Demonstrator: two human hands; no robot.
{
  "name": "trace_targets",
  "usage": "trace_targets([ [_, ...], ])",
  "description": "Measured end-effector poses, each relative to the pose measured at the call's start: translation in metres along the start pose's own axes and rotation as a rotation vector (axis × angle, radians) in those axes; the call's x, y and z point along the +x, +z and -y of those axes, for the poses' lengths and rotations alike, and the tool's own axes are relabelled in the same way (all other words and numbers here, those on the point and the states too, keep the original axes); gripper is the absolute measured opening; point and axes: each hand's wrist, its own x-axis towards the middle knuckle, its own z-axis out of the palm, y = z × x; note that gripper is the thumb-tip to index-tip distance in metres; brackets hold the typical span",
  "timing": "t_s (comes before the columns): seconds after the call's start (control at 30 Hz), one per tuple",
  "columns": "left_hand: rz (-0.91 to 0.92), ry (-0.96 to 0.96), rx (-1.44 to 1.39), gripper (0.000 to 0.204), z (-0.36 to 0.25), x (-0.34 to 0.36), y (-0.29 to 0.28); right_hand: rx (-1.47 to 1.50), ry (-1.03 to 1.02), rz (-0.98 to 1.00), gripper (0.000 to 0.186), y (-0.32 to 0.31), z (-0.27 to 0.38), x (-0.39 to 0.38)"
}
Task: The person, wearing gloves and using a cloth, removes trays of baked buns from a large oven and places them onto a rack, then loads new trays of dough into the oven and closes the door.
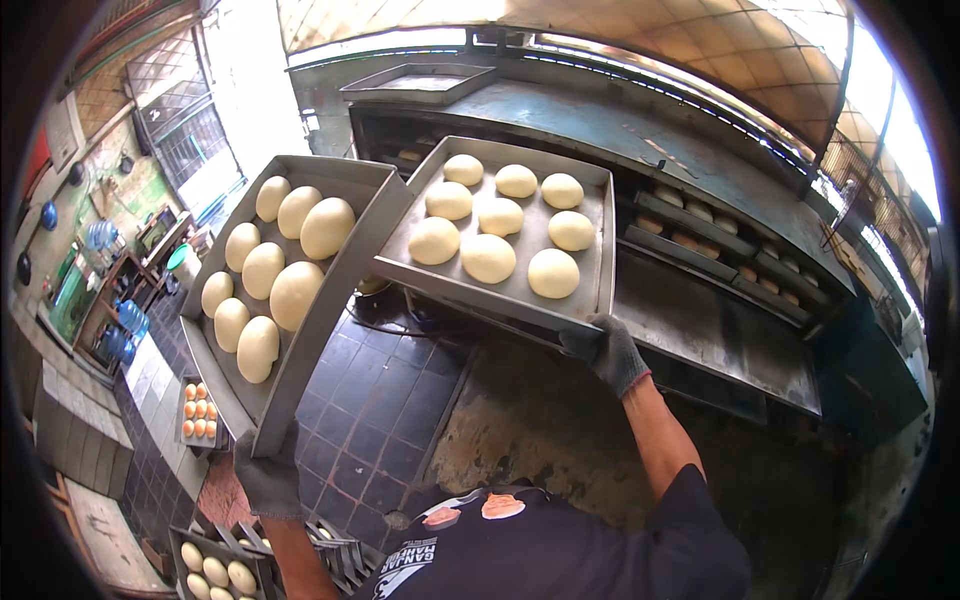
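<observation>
My left hand (270, 482), in a dark grey glove, is closed on the near end of a metal baking tray (335, 312). That tray slants up and away on the left, with several pale round dough balls (262, 271) spaced in it. A second metal tray (480, 297) of pale dough balls (487, 259) is gripped at its near right corner by my gloved right hand (610, 355). Both trays are held up off the floor, close together at their far ends. The fingers under each tray are partly hidden.
Beyond the trays stands a long metal oven (620, 125) with trayed buns (690, 240) in its openings. An upturned-edge tray (420, 85) lies on top. Browned buns (200, 410) sit at left; stacked trays of dough (215, 575) stand beside my left forearm.
</observation>
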Motion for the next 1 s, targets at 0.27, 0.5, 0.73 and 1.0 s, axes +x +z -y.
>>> trace_targets([
  [0.27,0.075,-0.096,0.050,0.032,0.019,0.115,0.011,0.055,-0.028,-0.105,0.036,-0.007,0.050,0.091],
  [0.5,0.106,-0.166,0.145,0.026,0.036,0.210,0.024,0.131,-0.148,-0.164,0.037,-0.025,0.071,0.172],
  [0.73,0.086,-0.206,0.106,0.031,0.074,0.249,0.081,0.068,-0.270,-0.306,0.034,-0.044,0.108,0.242],
  [1.0,0.098,-0.181,0.081,0.035,0.140,0.281,0.124,0.267,-0.340,-0.317,0.045,-0.098,0.181,0.326],
])
